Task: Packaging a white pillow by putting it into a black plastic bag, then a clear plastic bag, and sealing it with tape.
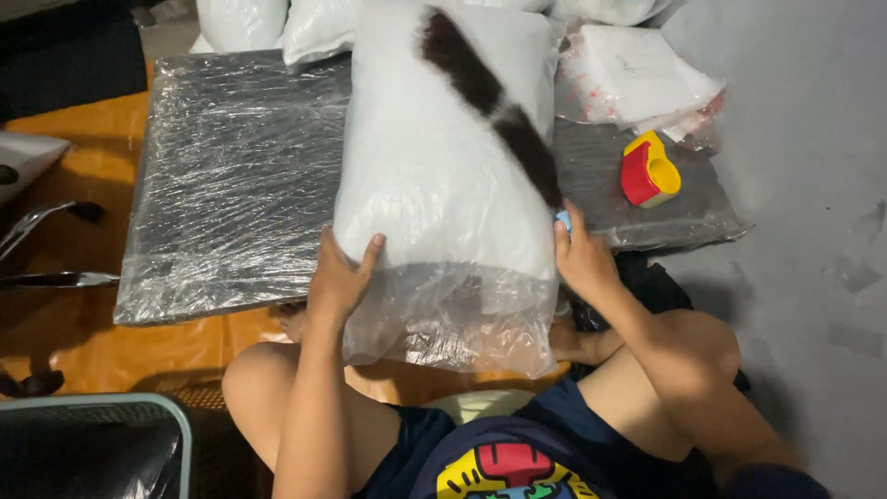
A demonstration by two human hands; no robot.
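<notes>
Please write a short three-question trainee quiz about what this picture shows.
1. True or false: both hands grip the bagged white pillow.
2. Which thing lies to the right of the pillow on the wrapped dark board? A) scissors B) a red and yellow tape dispenser C) a mug
3. Fill in: the loose, open end of the clear bag points toward the ____.

Key: 1 true: the left hand and right hand hold its sides. 2 B. 3 person.
</notes>
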